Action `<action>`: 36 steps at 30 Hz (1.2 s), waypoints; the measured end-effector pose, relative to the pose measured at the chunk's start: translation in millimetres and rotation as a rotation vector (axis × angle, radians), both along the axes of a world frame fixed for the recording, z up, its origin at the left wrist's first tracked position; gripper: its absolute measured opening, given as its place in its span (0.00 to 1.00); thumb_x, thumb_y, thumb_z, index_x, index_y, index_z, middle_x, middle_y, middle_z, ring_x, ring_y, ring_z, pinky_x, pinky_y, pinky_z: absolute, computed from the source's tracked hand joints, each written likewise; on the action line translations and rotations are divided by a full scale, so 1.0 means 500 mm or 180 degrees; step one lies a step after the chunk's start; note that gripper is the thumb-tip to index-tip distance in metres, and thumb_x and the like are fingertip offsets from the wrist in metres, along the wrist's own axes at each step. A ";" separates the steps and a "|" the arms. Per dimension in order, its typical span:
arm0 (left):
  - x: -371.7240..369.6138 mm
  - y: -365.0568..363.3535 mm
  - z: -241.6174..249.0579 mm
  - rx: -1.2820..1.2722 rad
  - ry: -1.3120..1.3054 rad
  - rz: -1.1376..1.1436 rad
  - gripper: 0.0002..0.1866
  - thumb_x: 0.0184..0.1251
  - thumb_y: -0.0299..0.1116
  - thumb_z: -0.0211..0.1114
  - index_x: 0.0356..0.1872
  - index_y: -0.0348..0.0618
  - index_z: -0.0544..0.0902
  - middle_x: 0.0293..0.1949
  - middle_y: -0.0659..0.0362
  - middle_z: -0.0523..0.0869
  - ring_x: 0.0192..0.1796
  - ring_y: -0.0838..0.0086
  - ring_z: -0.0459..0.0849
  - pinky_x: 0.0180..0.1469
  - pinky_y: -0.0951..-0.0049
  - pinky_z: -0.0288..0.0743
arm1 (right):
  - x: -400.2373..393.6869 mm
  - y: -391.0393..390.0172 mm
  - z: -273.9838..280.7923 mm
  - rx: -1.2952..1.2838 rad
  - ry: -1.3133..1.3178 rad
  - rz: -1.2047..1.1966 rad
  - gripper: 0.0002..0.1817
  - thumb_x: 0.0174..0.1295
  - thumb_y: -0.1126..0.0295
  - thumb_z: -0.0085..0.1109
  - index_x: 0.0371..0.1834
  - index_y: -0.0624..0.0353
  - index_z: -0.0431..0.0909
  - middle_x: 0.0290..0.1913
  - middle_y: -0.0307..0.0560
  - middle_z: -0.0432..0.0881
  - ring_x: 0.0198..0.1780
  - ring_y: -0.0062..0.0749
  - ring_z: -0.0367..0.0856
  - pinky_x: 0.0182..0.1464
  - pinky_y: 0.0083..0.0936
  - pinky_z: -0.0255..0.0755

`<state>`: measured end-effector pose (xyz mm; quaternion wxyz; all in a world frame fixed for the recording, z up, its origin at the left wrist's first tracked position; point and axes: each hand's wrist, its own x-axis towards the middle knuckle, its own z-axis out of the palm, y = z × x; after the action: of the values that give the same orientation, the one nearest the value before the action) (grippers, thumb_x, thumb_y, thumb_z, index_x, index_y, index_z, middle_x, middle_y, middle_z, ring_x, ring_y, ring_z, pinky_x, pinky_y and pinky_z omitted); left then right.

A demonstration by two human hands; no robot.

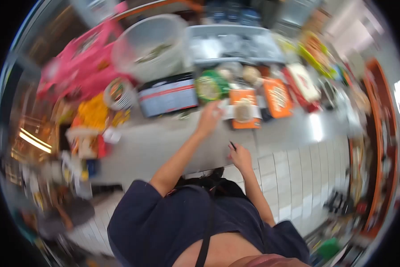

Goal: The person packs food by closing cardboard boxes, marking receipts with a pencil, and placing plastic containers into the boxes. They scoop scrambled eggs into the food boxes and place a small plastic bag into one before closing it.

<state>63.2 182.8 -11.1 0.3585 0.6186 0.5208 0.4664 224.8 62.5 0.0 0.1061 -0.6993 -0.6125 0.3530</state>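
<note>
My left hand [212, 116] reaches over the steel counter, its fingers stretched out and slightly blurred. Just beyond its fingertips lies a green packet [203, 89] with a yellow label. To the right of that hand is an orange box [237, 95] with a round beige thing [242, 113] on top. A second orange box [278, 98] with white lettering sits farther right. My right hand [241, 158], near the counter's front edge, is closed around a thin black pen [232, 145], whose tip points up and left.
Along the back stand a pink bag [79, 66], a clear round tub [151, 49] and a light blue tray [235, 44]. A dark box with a pale top [168, 97] lies left of the green packet. Orange shelving [380, 147] rises at the right; the floor [298, 178] is tiled.
</note>
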 end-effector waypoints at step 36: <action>-0.837 -0.301 0.074 -0.0581 -0.3041 0.1474 0.11 0.65 0.28 0.57 0.48 0.42 0.79 0.42 0.61 0.83 0.40 0.77 0.82 0.41 0.76 0.76 | -0.572 -0.153 -0.125 -0.1446 0.0860 0.1434 0.11 0.63 0.68 0.57 0.43 0.65 0.78 0.34 0.41 0.82 0.33 0.18 0.77 0.37 0.20 0.71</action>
<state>-355.4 32.3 25.9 0.4956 0.1728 0.4608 0.7156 -61.2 -14.2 -62.3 -0.0527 -0.4992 -0.6377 0.5843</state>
